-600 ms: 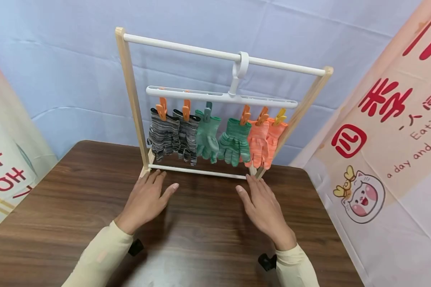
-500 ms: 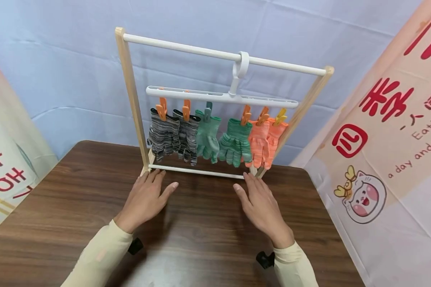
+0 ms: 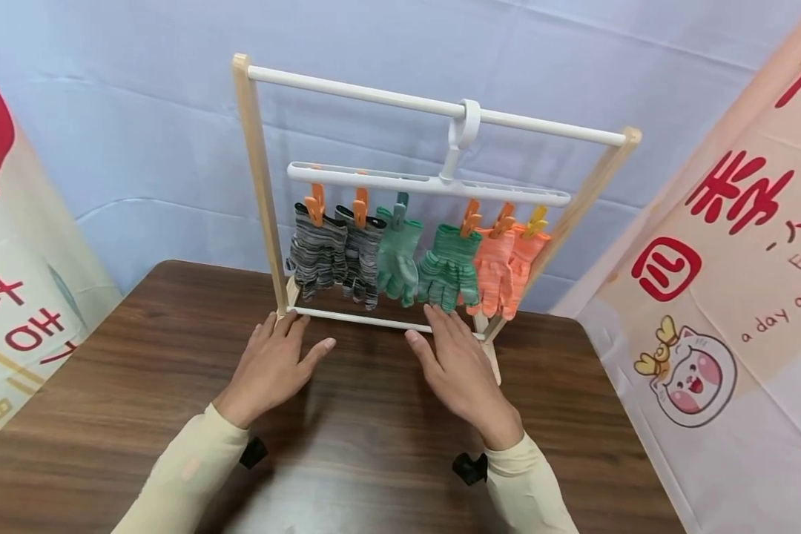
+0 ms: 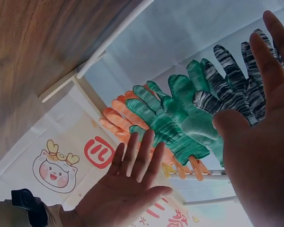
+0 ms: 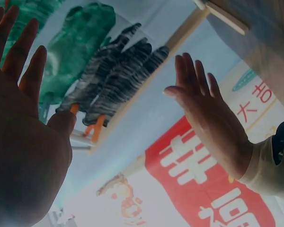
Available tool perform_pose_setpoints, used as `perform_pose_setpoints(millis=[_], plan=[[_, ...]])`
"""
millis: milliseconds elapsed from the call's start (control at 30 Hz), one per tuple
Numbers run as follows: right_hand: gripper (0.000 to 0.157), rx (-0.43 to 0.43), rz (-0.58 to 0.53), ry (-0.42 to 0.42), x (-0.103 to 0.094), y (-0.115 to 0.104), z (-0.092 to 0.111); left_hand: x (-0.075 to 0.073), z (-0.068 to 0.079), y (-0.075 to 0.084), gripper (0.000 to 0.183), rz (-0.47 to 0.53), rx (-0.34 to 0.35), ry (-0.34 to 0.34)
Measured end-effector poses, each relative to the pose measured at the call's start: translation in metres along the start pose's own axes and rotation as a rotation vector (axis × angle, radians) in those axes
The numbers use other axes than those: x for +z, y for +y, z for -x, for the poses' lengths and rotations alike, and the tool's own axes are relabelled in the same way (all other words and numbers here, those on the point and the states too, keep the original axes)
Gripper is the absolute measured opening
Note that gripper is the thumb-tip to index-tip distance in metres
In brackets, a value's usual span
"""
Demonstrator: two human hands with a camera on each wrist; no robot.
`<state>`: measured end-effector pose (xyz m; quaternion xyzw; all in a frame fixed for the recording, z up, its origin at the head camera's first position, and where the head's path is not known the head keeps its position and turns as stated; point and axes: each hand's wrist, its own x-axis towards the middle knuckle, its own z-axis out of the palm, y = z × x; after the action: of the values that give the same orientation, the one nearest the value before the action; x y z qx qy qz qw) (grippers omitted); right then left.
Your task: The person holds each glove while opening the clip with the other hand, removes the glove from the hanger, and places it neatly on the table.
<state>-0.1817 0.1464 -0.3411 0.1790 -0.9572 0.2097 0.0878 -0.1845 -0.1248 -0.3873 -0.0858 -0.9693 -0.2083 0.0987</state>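
Observation:
My left hand (image 3: 267, 371) has straight fingers and a spread thumb, and holds nothing. Its fingertips are by the left foot of a wooden drying rack (image 3: 260, 163); contact cannot be told. Just as straight-fingered, my right hand (image 3: 459, 371) is in front of the rack's lower white bar (image 3: 360, 319), its fingertips just below a green glove (image 3: 449, 259). From a white clip hanger (image 3: 374, 178) on the top rod hang two black-and-grey gloves (image 3: 318, 248), a second green glove (image 3: 397, 252) and two orange gloves (image 3: 494, 263). Orange clothespins (image 3: 360, 208), a teal one (image 3: 400, 211) and a yellow one (image 3: 536, 220) grip them.
The rack stands toward the back of a dark wooden table (image 3: 374, 445). Behind it hangs a pale blue cloth (image 3: 140, 133). Printed banners (image 3: 707, 311) hang at both sides. Black wrist straps (image 3: 470, 469) are on both forearms.
My right hand has moved left, from the rack's right foot to below the green glove. The left hand has barely moved. The rack sits slightly further right in the head view.

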Motion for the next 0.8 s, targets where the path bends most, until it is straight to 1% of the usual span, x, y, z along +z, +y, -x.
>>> perform_pose_setpoints(millis=[267, 367, 567, 700, 800], plan=[[0.066, -0.012, 0.006, 0.010, -0.001, -0.014, -0.005, -0.005, -0.002, -0.002, 0.080, -0.015, 0.003, -0.008], [0.066, -0.027, 0.014, 0.012, 0.000, -0.018, -0.006, -0.007, -0.003, -0.003, 0.081, -0.023, 0.006, -0.008], [0.066, -0.077, 0.011, 0.017, 0.000, -0.032, -0.012, -0.012, -0.007, -0.008, 0.082, -0.024, -0.010, -0.010], [0.065, -0.109, 0.017, 0.036, -0.002, -0.045, -0.017, -0.018, -0.010, -0.010, 0.082, -0.035, -0.008, 0.009], [0.065, -0.122, 0.025, 0.060, -0.004, -0.055, -0.021, -0.026, -0.014, -0.014, 0.081, -0.045, -0.002, 0.030]])
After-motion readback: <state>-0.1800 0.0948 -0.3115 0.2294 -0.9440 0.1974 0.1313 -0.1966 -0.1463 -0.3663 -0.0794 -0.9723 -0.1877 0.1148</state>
